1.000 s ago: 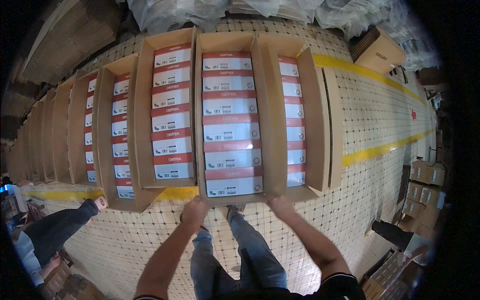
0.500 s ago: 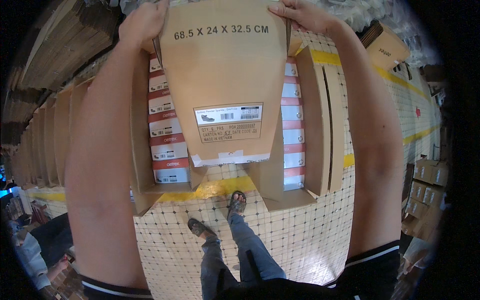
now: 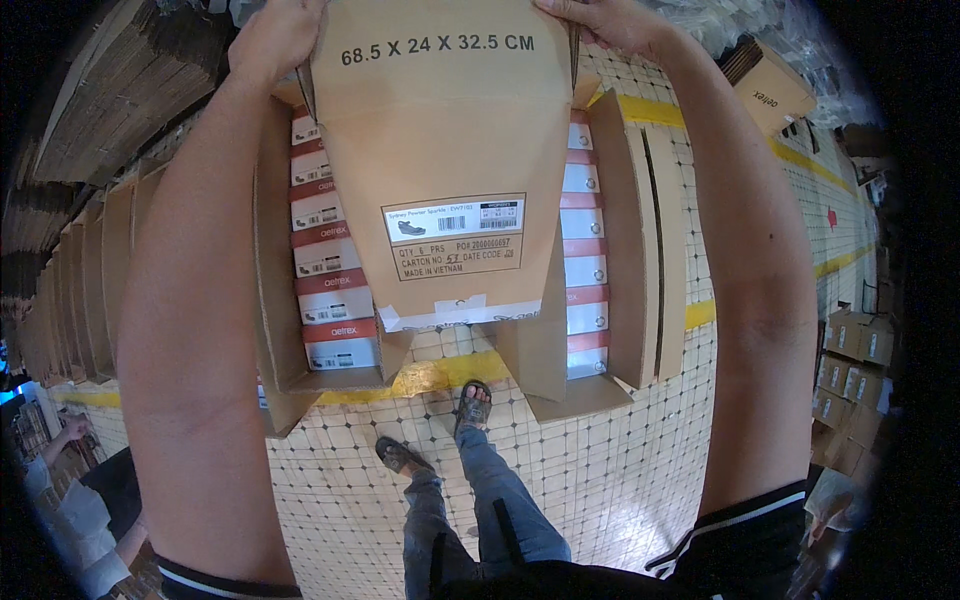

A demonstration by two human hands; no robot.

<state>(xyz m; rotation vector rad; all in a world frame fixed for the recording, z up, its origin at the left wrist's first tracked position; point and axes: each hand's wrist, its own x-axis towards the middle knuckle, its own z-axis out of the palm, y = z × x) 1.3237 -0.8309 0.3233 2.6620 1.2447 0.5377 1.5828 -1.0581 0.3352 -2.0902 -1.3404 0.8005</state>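
I hold a brown cardboard carton (image 3: 440, 150) up in front of me, its labelled end wall facing me and its lower flaps hanging open. My left hand (image 3: 275, 40) grips its upper left edge. My right hand (image 3: 610, 20) grips its upper right edge. White and red shoe boxes show at the carton's lower edge (image 3: 440, 312). Below it on the tiled floor lie open cartons filled with rows of white and red shoe boxes (image 3: 325, 270).
More open cartons (image 3: 90, 290) line up to the left. Flat cardboard stacks (image 3: 95, 90) stand at the upper left. Another person (image 3: 70, 500) crouches at the lower left. A closed carton (image 3: 770, 90) and small boxes (image 3: 855, 340) sit on the right. Yellow floor lines (image 3: 430, 375) cross the tiles.
A second ago my hands were down at the front edge of a carton on the floor. Since then they have lifted the carton high before me, and it now sits slightly closer.
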